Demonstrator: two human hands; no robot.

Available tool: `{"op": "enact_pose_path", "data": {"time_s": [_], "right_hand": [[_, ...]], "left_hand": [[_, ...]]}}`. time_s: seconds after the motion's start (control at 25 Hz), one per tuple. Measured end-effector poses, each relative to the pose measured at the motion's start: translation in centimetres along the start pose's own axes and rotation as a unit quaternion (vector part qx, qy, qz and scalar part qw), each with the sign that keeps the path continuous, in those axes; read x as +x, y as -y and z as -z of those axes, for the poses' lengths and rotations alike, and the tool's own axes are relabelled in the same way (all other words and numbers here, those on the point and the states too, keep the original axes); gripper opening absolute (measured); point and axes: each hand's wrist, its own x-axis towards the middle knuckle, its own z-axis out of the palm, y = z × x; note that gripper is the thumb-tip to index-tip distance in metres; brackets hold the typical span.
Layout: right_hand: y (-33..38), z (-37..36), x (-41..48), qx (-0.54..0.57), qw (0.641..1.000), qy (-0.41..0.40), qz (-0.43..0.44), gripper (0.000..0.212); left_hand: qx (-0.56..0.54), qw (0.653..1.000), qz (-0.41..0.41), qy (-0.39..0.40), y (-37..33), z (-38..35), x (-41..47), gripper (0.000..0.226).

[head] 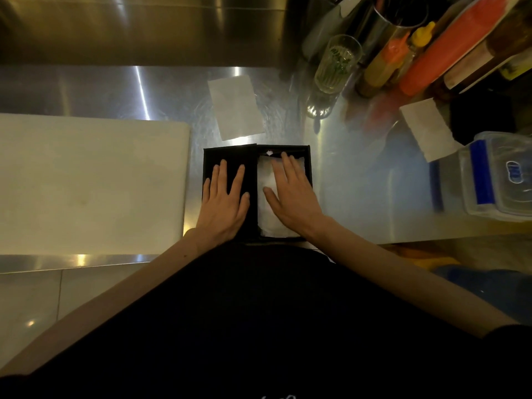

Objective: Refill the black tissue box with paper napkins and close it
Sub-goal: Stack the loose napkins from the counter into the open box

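The black tissue box [308, 159] lies open on the steel counter at the near edge. Its lid [230, 155] is folded out flat to the left. White paper napkins [266, 174] fill the right half. My right hand [290, 194] lies flat on the napkins, fingers spread. Flat on the open lid rests my left hand [224, 200], fingers apart. A loose white napkin [236, 106] lies on the counter just behind the box.
A white cutting board [86, 182] fills the counter to the left. At the back right stand a glass [334, 73], sauce bottles [385, 61] and a metal canister. Another napkin [426, 128] and a clear plastic container with a blue clip [495, 174] sit at the right.
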Motion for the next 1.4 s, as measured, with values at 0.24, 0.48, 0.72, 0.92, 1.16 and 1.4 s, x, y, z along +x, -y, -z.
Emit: {"op": "enact_pose_path", "data": {"time_s": [0.24, 0.48, 0.72, 0.92, 1.16, 1.4], "right_hand": [[-3.7, 2.7, 0.1, 0.057, 0.993, -0.098, -0.027, 0.055], [-10.2, 4.7, 0.7, 0.097, 0.980, -0.150, -0.086, 0.053], [-16.0, 5.9, 0.4, 0.113, 0.971, -0.167, -0.129, 0.052], [-21.3, 6.7, -0.1, 0.115, 0.966, -0.155, -0.175, 0.052], [-27.4, 9.6, 0.7, 0.065, 0.956, -0.161, -0.238, 0.051], [-33.7, 11.7, 2.5, 0.073, 0.934, -0.167, -0.307, 0.047]], "left_hand": [[-0.004, 1.000, 0.022, -0.003, -0.5, -0.4, 0.0, 0.063], [-0.001, 0.999, 0.042, -0.011, -1.0, -0.9, 0.1, 0.061], [0.001, 0.998, 0.061, -0.014, -2.6, -1.7, 0.8, 0.061], [-0.003, 0.998, 0.065, -0.013, -4.7, -2.4, 1.9, 0.063], [-0.002, 0.999, 0.045, -0.009, -8.7, -3.3, 4.2, 0.064], [0.014, 0.999, 0.046, -0.019, -11.5, -4.6, 6.0, 0.062]]}}
